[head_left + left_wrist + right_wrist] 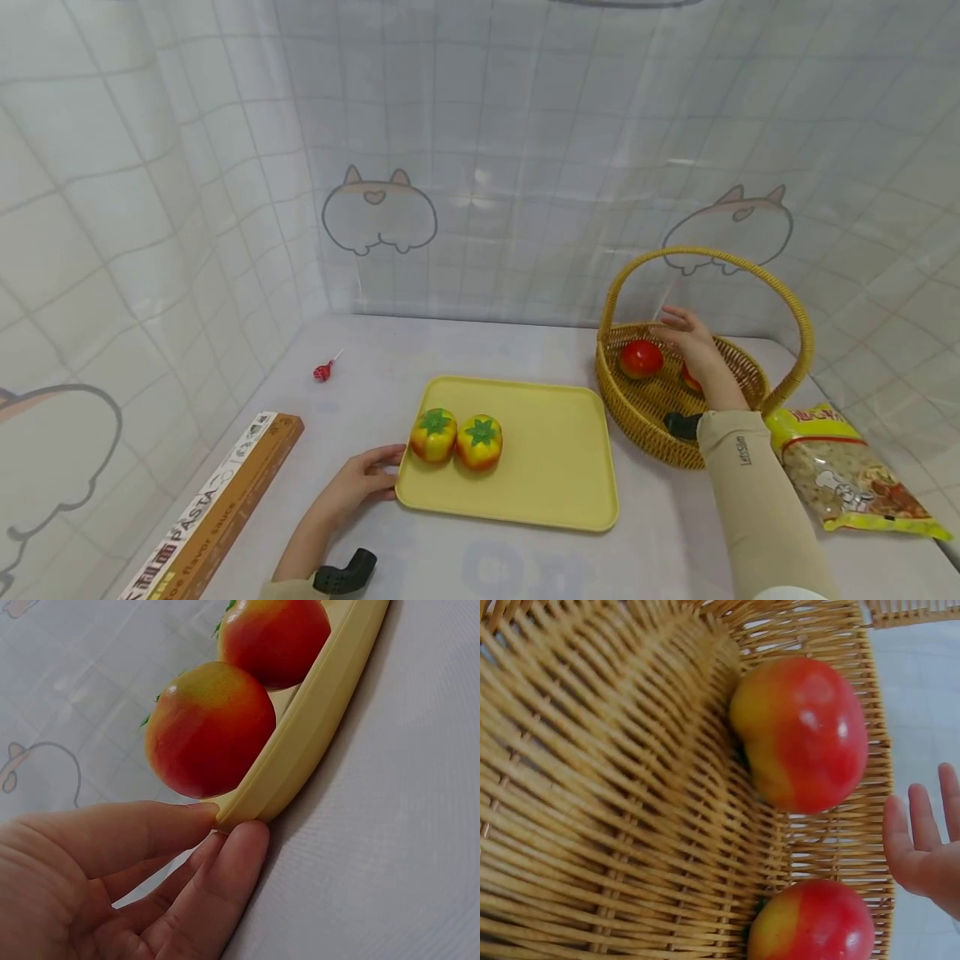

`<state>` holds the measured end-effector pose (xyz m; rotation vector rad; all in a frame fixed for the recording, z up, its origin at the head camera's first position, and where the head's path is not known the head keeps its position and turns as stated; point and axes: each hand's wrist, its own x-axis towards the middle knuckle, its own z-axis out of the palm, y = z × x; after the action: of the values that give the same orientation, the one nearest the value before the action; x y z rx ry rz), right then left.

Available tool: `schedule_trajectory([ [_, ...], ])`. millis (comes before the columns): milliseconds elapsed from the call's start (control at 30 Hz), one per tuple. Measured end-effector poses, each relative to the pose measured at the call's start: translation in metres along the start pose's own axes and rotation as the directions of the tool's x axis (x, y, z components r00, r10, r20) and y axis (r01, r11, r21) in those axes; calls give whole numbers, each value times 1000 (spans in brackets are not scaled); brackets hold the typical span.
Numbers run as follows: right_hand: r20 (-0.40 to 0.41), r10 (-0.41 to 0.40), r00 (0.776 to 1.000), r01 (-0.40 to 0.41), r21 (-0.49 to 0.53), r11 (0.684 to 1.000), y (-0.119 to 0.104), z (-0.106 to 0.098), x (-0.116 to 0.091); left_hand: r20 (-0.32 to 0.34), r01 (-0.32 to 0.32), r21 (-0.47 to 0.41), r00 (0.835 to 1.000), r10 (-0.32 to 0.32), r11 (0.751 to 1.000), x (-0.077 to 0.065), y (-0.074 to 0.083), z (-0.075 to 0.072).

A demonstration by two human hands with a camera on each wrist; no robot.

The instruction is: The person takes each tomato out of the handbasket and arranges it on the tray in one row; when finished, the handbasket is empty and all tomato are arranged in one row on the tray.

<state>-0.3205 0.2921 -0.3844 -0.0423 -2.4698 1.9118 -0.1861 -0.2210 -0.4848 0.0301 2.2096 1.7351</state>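
Observation:
My left hand (pixel 362 481) pinches the left edge of a yellow tray (pixel 555 454); in the left wrist view its thumb (pixel 161 825) lies at the rim with a finger against the outside. Two red-and-yellow tomato-like fruits (pixel 433 435) with green leafy tops sit side by side on the tray's left part. Over the wicker basket (pixel 648 421) at the right is my right hand (pixel 692 340), fingers spread and holding nothing. Inside the basket lie two more such fruits (pixel 802 735), one partly covered by that hand in the head view.
A pasta box (pixel 225 500) lies along the left side, with a red lollipop (pixel 323 371) behind it. Right of the basket is a yellow-edged food bag (pixel 851 475). The basket's tall handle (pixel 708 251) arches above it. A grid-patterned curtain (pixel 517 167) stands behind.

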Motion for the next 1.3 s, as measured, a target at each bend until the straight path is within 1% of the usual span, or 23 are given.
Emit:
schedule_trajectory([
  [133, 22, 26, 999, -26, -18, 1000, 4, 3, 1, 15, -19, -5, 1000, 19, 1000, -3, -1, -1],
  [333, 103, 75, 992, -65, -97, 993, 12, 11, 2, 11, 0, -8, 1000, 0, 1000, -7, -3, 1],
  [500, 163, 80, 983, -59, -132, 989, 19, 13, 5, 13, -6, 2, 1000, 6, 1000, -8, -3, 1],
  [567, 192, 96, 977, -65, -159, 985, 21, 14, 7, 13, -11, 9, 1000, 11, 1000, -7, -2, 1],
  [667, 231, 154, 961, -98, -236, 967, 23, 13, 8, 15, -16, 8, 1000, 16, 1000, -6, -2, 1],
  [733, 252, 192, 948, -124, -263, 957, 24, 12, 9, 16, -17, 8, 1000, 17, 1000, -6, -2, 1],
  [800, 258, 220, 941, -144, -281, 949, 25, 12, 8, 20, -16, 2, 1000, 16, 1000, -5, -2, 0],
  [867, 248, 231, 941, -160, -275, 948, 24, 12, 6, 19, -14, 0, 1000, 14, 1000, -5, -3, 0],
  [933, 226, 224, 948, -162, -262, 951, 23, 13, 3, 18, -12, -2, 1000, 12, 1000, -6, -4, 0],
  [1067, 126, 193, 973, -160, -232, 960, 19, 15, 0, 11, -6, 5, 1000, 6, 1000, -7, -3, 1],
  [1200, 18, 148, 989, -143, -162, 976, 11, 16, 0, 0, -2, 13, 1000, 2, 1000, -7, -2, 1],
  [1300, -20, 139, 990, -140, -59, 988, 0, 14, -1, 0, 3, 12, 1000, -3, 1000, -6, -2, 1],
])
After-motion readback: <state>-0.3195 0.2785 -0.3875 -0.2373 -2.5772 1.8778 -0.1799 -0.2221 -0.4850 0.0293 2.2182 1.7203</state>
